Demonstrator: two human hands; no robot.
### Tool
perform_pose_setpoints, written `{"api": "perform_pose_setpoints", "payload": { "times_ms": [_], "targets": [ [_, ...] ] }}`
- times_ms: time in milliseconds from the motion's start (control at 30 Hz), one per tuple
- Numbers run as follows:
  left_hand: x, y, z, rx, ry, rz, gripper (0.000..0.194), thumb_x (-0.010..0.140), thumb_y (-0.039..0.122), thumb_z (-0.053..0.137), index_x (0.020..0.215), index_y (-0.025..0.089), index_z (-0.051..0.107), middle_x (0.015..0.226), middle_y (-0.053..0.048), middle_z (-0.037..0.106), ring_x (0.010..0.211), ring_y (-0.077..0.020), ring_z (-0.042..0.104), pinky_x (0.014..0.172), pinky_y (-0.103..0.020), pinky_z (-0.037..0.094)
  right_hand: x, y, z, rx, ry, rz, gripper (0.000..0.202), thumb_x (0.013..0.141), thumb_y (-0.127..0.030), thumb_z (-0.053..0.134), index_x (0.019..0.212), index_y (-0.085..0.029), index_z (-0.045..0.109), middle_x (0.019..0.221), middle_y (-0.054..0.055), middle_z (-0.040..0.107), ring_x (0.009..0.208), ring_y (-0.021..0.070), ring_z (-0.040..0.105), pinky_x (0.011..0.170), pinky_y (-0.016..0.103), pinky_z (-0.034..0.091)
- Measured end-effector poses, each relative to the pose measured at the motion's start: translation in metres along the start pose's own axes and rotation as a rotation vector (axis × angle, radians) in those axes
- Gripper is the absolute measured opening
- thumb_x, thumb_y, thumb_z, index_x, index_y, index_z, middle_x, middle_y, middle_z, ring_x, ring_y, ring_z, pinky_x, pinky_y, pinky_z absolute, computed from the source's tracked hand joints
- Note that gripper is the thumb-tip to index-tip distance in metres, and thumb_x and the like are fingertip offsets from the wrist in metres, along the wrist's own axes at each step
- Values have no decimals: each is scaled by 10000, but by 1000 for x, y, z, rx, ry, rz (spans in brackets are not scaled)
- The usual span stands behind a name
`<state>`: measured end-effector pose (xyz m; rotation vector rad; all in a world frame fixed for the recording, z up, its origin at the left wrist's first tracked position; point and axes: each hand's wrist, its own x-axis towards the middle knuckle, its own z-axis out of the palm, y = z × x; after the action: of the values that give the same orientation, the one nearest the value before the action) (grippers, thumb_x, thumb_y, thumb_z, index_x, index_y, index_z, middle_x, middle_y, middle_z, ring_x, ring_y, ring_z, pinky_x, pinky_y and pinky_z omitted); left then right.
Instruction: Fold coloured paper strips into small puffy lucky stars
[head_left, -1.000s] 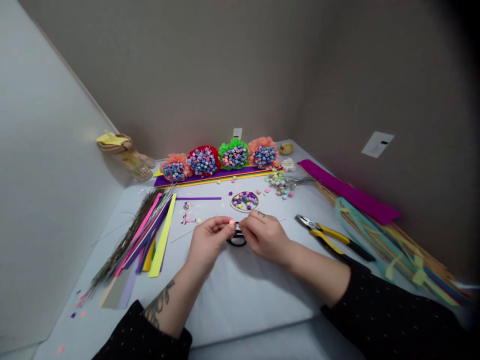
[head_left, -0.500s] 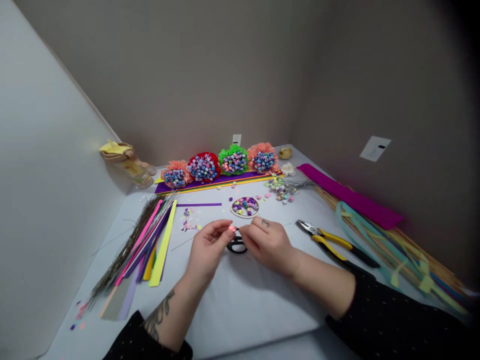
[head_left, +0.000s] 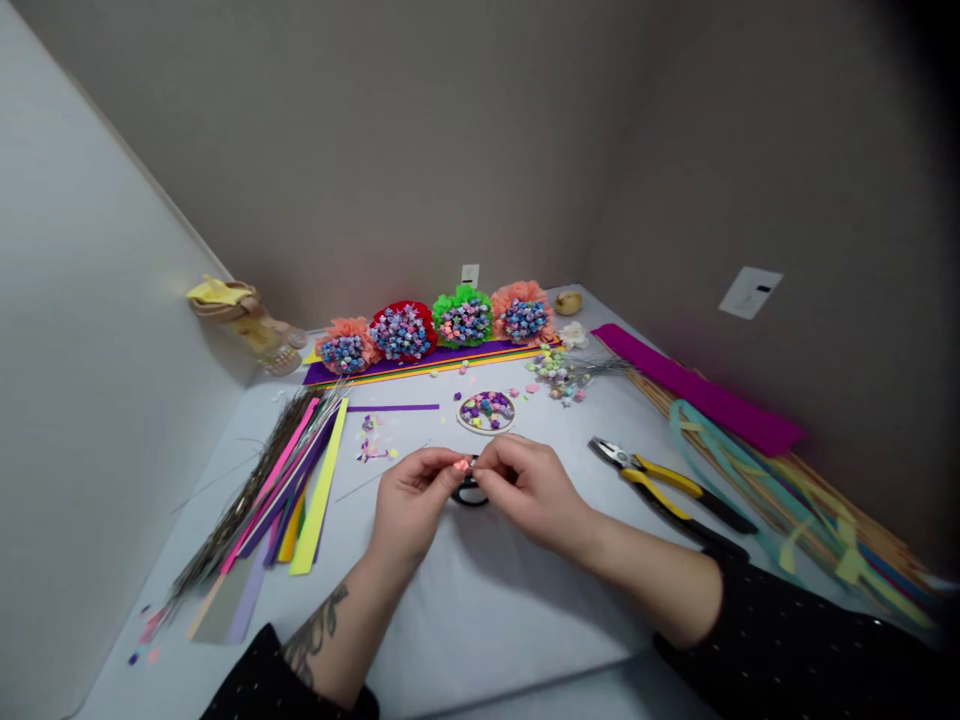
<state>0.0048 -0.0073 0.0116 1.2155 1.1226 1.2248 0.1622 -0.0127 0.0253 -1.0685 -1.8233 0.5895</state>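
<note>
Between thumb and fingertips, my left hand [head_left: 412, 492] pinches a small pink paper star [head_left: 461, 466]. My right hand [head_left: 529, 487] is closed close beside it, its fingertips meeting at the star's right side; what they hold is too small to make out. Beneath both hands lie black-handled scissors [head_left: 471, 494], partly covered by my fingers. Just beyond is a round dish [head_left: 486, 427] of small purple, pink and teal paper stars. A thin wire [head_left: 367, 488] shows to the left of my left hand.
Pliers [head_left: 652, 480] with yellow and black handles lie at right. Paper strips [head_left: 319, 500] and a bundle of wires [head_left: 240, 495] lie at left. Several star bouquets, one in green paper [head_left: 463, 318], line the back. A magenta sheet [head_left: 705, 395] rests on sticks at far right.
My right fingers have shifted and bent nearer to the pink star, their grip rearranged. My left hand keeps its pinch. The whole view has moved slightly.
</note>
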Motion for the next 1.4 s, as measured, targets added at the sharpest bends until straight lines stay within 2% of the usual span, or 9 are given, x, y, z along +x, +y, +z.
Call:
{"api": "perform_pose_setpoints", "payload": {
  "times_ms": [67, 100, 233, 300, 500, 667, 1267, 1400],
  "targets": [
    [-1, 2, 0, 39, 13, 27, 95, 701, 245, 742, 765, 178, 724, 766, -37, 732, 727, -159, 667, 712, -255, 532, 0, -1, 1, 37, -22, 67, 184, 802, -116, 505, 632, -185, 488, 562, -30, 529, 508, 92, 483, 489, 195, 356],
    [-1, 4, 0, 65, 17, 32, 95, 698, 246, 742, 761, 177, 727, 761, -40, 732, 724, -164, 667, 709, -259, 533, -1, 0, 2, 8, -17, 35, 179, 801, -112, 496, 638, -186, 486, 566, -28, 527, 514, 96, 485, 493, 200, 357],
    [-2, 11, 1, 142, 21, 6, 103, 681, 253, 745, 742, 171, 736, 735, -48, 727, 697, -175, 657, 683, -269, 531, -4, 8, 4, -372, 56, -319, 210, 820, -88, 440, 644, -192, 487, 573, -1, 497, 523, 130, 446, 511, 255, 321],
    [-1, 12, 1, 144, 5, -15, 113, 678, 261, 745, 737, 164, 735, 728, -52, 724, 686, -172, 650, 671, -266, 527, -4, 10, 3, -514, 76, -418, 237, 829, -83, 429, 627, -195, 485, 555, 1, 477, 497, 136, 409, 501, 276, 292],
    [6, 7, -4, -54, 94, -20, 189, 655, 286, 775, 784, 168, 701, 737, -23, 701, 681, -127, 626, 671, -229, 511, -1, 11, -4, -468, 97, -335, 217, 859, -104, 439, 694, -189, 551, 591, 6, 498, 555, 132, 470, 547, 251, 339],
    [6, 2, -5, -114, -10, -125, 249, 695, 324, 751, 883, 167, 707, 821, -40, 699, 705, -128, 634, 696, -240, 522, -1, 9, -7, -481, 122, -324, 211, 871, -125, 466, 709, -188, 586, 602, 7, 512, 554, 127, 477, 548, 253, 342],
    [4, 2, -4, -30, -64, -129, 229, 713, 323, 727, 875, 161, 720, 729, -34, 687, 662, -130, 618, 664, -239, 510, -1, 8, -5, -486, 103, -351, 242, 876, -133, 448, 678, -184, 578, 586, 11, 520, 545, 125, 482, 544, 248, 348],
    [4, 6, -4, 84, -55, -56, 176, 738, 302, 701, 861, 180, 730, 770, -39, 703, 684, -141, 625, 664, -238, 503, -1, 7, -5, -506, 111, -360, 251, 867, -122, 444, 656, -187, 563, 565, 4, 506, 528, 125, 463, 533, 250, 337]
  ]
}}
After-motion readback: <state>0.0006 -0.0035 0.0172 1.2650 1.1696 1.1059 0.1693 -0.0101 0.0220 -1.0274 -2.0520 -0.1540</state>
